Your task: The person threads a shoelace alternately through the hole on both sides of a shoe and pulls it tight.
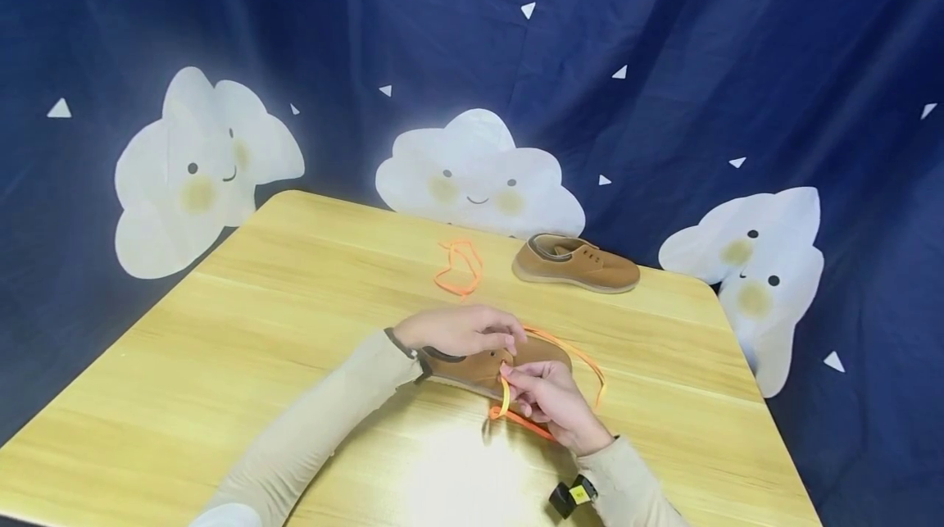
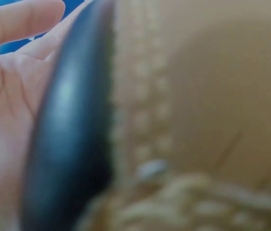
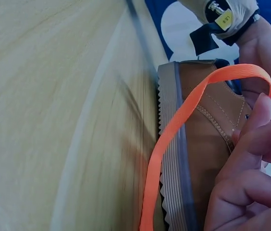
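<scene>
The brown shoe (image 1: 478, 369) lies sole-down on the table (image 1: 221, 363) in front of the person, and working its orange lace (image 3: 173, 126) at the eyelets (image 1: 492, 354) should go best with the strap kept flat, pinched near the hole, and the shoe steadied. The right hand (image 1: 549, 400) grasps the lace between thumb and fingertips, right by the eyelets, the strap looping down from there; the left hand (image 1: 457, 330) lies over the shoe's upper, fingers bent, though I cannot tell whether it grips anything.
</scene>
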Action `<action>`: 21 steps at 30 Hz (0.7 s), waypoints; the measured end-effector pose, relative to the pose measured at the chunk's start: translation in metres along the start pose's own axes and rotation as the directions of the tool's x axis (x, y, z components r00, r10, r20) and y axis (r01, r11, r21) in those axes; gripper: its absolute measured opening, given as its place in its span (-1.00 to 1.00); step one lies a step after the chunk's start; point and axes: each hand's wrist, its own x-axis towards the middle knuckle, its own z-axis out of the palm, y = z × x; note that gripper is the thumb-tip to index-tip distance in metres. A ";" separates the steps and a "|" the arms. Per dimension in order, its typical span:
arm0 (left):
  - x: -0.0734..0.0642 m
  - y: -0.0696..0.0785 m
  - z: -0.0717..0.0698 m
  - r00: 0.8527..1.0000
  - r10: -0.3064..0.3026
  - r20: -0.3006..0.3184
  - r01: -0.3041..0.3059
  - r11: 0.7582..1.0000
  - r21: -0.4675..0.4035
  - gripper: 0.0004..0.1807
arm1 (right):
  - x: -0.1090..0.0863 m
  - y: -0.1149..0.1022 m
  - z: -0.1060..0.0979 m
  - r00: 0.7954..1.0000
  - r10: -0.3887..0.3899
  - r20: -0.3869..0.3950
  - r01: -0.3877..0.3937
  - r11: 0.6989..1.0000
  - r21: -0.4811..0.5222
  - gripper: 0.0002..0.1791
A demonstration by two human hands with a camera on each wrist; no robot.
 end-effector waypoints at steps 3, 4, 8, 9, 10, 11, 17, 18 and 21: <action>0.001 -0.002 0.002 1.000 -0.025 -0.005 0.025 1.000 -0.016 -0.64 | 0.000 0.000 0.002 1.000 -0.005 -0.023 0.005 1.000 -0.014 -0.73; 0.001 -0.003 0.003 0.999 -0.031 -0.009 0.031 0.999 -0.019 -0.64 | 0.000 0.000 0.003 0.999 -0.006 -0.032 0.005 1.000 -0.022 -0.72; 0.001 -0.003 0.004 0.999 -0.039 -0.020 0.038 0.999 -0.039 -0.66 | 0.001 0.000 0.004 0.998 -0.020 -0.062 0.016 0.998 -0.061 -0.70; 0.001 -0.003 0.004 0.999 -0.039 -0.023 0.038 0.998 -0.048 -0.66 | 0.001 0.000 0.005 0.997 -0.023 -0.068 0.019 0.997 -0.069 -0.70; 0.001 -0.003 0.004 0.999 -0.040 -0.026 0.038 0.998 -0.054 -0.66 | 0.001 -0.001 0.005 0.997 -0.029 -0.075 0.024 0.997 -0.076 -0.69; 0.002 -0.003 0.004 0.999 -0.040 -0.028 0.038 0.997 -0.060 -0.67 | 0.001 0.000 0.006 0.996 -0.034 -0.082 0.028 0.996 -0.080 -0.70; 0.003 -0.004 0.006 0.999 -0.032 -0.041 0.031 0.999 -0.035 -0.68 | 0.002 0.001 0.009 0.989 -0.056 -0.138 0.041 0.993 -0.108 -0.65; 0.003 -0.004 0.006 0.999 -0.031 -0.044 0.030 0.999 -0.024 -0.69 | 0.002 0.001 0.010 0.987 -0.062 -0.146 0.045 0.992 -0.115 -0.63; 0.004 -0.005 0.007 0.998 -0.027 -0.060 0.028 1.000 0.010 -0.70 | 0.001 0.001 0.011 0.983 -0.084 -0.166 0.060 0.988 -0.145 -0.61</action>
